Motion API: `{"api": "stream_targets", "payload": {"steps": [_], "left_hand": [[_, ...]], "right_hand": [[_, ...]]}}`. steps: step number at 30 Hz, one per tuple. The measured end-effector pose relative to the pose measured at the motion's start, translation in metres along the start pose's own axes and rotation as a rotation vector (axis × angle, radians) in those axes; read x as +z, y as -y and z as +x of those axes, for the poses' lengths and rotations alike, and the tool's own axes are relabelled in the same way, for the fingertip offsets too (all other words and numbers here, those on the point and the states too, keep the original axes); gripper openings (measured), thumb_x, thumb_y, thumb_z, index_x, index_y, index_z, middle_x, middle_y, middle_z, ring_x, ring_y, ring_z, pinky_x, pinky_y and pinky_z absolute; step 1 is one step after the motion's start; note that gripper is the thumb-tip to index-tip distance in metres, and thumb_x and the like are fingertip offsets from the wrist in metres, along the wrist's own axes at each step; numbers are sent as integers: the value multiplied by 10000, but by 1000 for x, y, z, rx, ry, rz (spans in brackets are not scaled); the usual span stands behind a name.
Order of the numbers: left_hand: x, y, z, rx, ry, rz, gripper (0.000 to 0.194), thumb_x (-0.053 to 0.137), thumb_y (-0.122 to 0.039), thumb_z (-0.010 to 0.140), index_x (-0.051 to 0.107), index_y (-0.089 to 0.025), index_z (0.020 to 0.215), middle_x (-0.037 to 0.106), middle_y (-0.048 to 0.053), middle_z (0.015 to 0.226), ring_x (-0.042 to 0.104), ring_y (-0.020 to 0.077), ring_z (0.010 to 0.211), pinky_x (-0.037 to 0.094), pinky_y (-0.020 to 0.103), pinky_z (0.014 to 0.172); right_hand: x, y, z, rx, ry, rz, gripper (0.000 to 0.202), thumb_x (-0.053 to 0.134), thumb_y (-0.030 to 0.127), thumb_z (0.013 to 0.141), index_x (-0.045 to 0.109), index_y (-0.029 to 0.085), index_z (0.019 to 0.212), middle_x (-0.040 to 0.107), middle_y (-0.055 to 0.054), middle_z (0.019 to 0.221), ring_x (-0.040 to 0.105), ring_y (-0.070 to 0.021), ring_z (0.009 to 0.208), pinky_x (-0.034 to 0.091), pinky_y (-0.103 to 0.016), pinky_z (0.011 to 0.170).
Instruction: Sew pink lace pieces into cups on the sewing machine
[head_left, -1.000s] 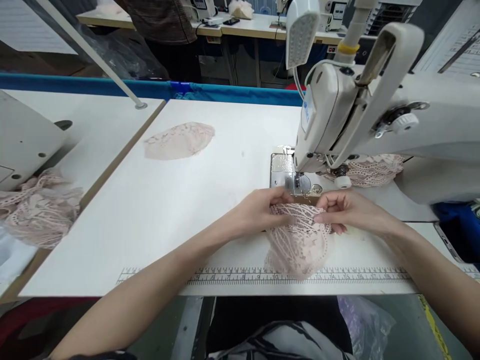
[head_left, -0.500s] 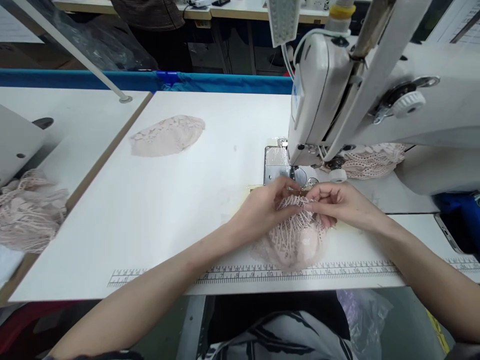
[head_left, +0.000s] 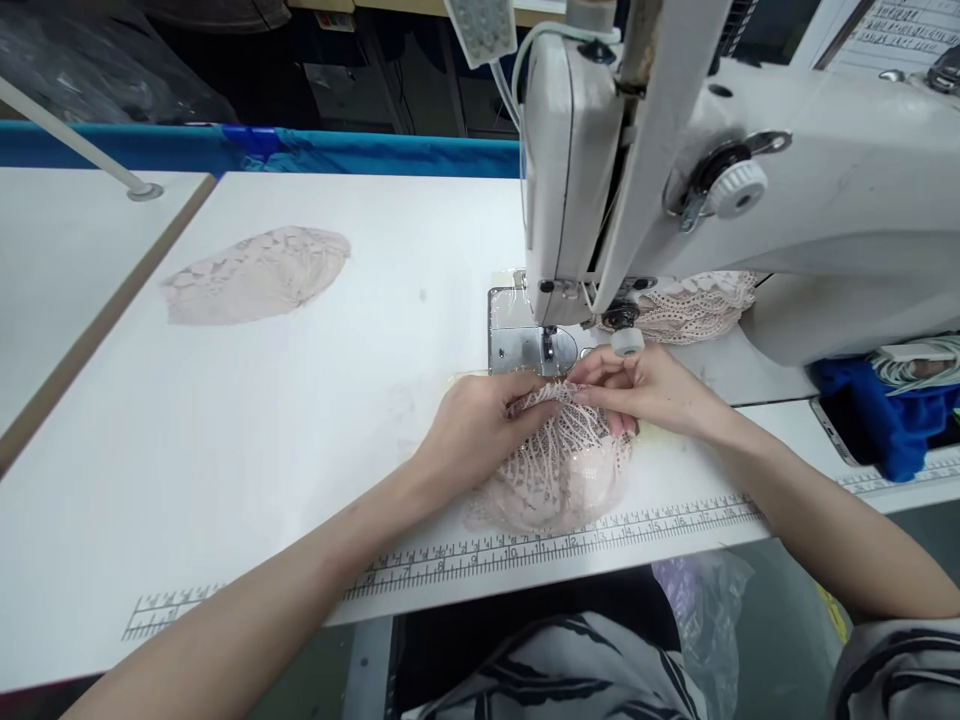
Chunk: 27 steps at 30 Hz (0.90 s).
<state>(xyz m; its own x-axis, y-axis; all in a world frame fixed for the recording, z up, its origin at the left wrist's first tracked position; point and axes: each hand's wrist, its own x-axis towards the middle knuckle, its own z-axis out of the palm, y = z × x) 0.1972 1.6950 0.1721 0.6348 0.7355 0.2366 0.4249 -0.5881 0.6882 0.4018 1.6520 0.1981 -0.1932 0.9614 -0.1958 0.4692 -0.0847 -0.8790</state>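
A pale pink lace piece (head_left: pixel 555 470) lies gathered on the white table just in front of the sewing machine's needle plate (head_left: pixel 514 335). My left hand (head_left: pixel 487 415) pinches its upper left edge between thumb and fingers. At the upper right edge, my right hand (head_left: pixel 637 390) is closed on the same lace, its thumb and forefinger close to the left fingertips. The presser foot (head_left: pixel 549 345) stands just beyond the fingers; whether it touches the lace cannot be made out.
The white sewing machine (head_left: pixel 585 180) rises over the right side. More lace (head_left: pixel 694 305) lies behind its needle. A flat lace piece (head_left: pixel 259 275) rests at left. A printed ruler (head_left: pixel 465 560) runs along the front edge. A phone (head_left: pixel 840 430) and blue cloth (head_left: pixel 874 410) are at right.
The view has turned to the right, so the table and machine sit further left. Both hands keep their pinch on the lace, with slightly more room between them and the presser foot.
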Motion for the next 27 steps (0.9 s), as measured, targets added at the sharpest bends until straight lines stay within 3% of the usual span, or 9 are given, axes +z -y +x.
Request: {"api": "stream_targets", "payload": {"steps": [5,8,11,14,16,27], "left_hand": [[4,3,-3,93,-87,97,208,578,-278,894,629,-162,730,590,-41,561,470,74,460,349,204,463],[6,9,-6,271,-227,236,165,557,-270,924,654,-167,839,681,-20,633,566,90,490,408,207,476],[7,15,-7,474,-360,334,100,559,-201,925,634,-161,872,733,-12,730,652,101,569,503,219,541],[7,17,-7,569,-420,364,67,559,-155,919,612,-151,878,739,-17,757,674,95,599,548,222,565],[7,17,-7,577,-418,369,68,549,-150,922,607,-147,888,734,-22,742,674,95,592,557,226,556],[7,12,-9,584,-400,352,93,514,-153,941,600,-138,910,717,-32,700,659,82,580,518,205,555]], "right_hand": [[0,9,1,-18,9,-138,170,656,340,809,622,186,871,636,32,595,632,-128,529,481,-230,488],[7,4,1,-160,-108,-228,131,615,311,845,608,200,776,618,28,589,608,-123,528,461,-236,484],[15,-10,-1,-392,-228,-276,220,582,266,876,560,201,667,605,11,622,616,-121,598,467,-228,517],[20,-21,-1,-678,-312,-403,46,571,181,887,609,189,912,565,42,597,564,-93,538,433,-203,475],[22,-25,-1,-798,-345,-479,185,573,132,882,577,186,1060,546,65,589,514,-73,490,414,-195,461],[23,-18,-3,-853,-312,-520,130,532,119,894,566,190,996,566,62,629,496,-56,504,418,-181,486]]}}
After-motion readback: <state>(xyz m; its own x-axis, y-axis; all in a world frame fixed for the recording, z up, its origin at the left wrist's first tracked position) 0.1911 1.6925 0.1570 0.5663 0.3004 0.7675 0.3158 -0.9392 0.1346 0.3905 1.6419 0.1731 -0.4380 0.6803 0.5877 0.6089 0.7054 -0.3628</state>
